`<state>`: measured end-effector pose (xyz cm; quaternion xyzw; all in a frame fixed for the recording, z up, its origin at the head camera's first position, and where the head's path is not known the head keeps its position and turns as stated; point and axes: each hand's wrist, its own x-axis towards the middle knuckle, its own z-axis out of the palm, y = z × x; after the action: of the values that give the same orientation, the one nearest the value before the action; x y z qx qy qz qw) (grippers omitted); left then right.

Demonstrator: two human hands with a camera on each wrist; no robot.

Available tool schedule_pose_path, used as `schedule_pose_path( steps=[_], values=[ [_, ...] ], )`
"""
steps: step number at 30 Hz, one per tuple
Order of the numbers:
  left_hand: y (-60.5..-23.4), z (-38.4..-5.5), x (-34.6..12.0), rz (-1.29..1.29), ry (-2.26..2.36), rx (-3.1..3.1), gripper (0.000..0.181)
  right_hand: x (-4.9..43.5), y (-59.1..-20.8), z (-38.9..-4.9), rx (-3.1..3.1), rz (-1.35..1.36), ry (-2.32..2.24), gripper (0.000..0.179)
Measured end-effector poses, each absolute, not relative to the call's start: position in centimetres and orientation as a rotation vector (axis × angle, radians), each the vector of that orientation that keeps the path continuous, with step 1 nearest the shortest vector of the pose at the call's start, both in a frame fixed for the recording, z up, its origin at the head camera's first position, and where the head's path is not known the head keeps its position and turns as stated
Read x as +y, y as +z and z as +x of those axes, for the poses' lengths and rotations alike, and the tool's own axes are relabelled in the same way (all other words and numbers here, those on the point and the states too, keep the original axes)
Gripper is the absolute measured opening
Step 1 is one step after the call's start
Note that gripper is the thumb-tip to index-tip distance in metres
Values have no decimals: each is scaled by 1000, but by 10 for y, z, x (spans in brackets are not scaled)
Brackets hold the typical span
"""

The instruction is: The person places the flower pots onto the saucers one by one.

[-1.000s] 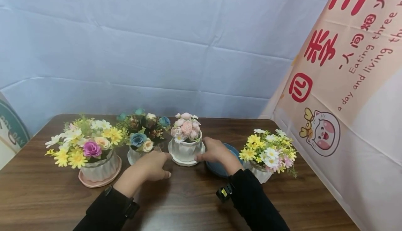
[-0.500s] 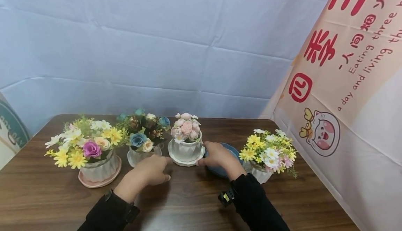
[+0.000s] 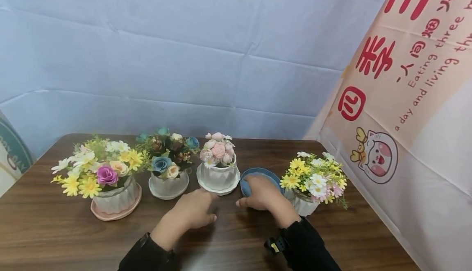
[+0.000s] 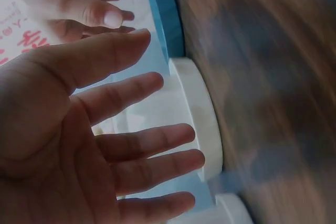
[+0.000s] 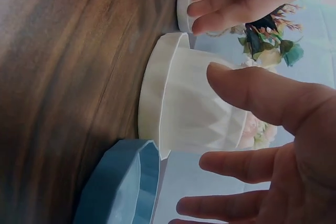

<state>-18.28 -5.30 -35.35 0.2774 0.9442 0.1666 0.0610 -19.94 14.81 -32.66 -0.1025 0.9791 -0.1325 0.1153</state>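
My left hand [image 3: 193, 209], fingers extended, is just in front of a white ribbed pot of pink artificial flowers [image 3: 219, 176] on a white saucer [image 3: 225, 190]. Over a blue saucer [image 3: 271, 172] hangs my right hand [image 3: 262, 194], covering part of it in the head view. Neither palm holds anything. In the right wrist view, the thumb and spread fingers [image 5: 236, 163] overlap the white pot and its saucer, with the blue saucer [image 5: 118, 182] beside them. At the right stands a white pot [image 3: 306, 205] of yellow and white daisies, directly on the table.
Left of the pink flowers, a pot of blue and cream roses [image 3: 167, 183] stands on a white saucer. Farther left, a pot with a purple rose and yellow daisies [image 3: 116, 199] sits on a pink saucer [image 3: 98, 214]. Pale cloth [image 3: 147, 58] and a printed banner [image 3: 416, 99] hang behind the table.
My right hand has drawn away from the white pot, rightward over the blue saucer. My left hand has moved right and slightly toward me, uncovering the blue-rose pot's saucer. The pots stay put.
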Motion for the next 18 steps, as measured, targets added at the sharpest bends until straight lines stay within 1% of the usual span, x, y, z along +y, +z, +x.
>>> schedule_pose_path(
  steps=[8, 18],
  values=[
    [-362, -176, -35, 836, 433, 2888, 38, 161, -331, -181, 2880, -217, -440, 73],
    [-367, -173, -16, 758, 375, 2989, 39, 177, -338, -171, 2851, -113, -526, 71]
  ],
)
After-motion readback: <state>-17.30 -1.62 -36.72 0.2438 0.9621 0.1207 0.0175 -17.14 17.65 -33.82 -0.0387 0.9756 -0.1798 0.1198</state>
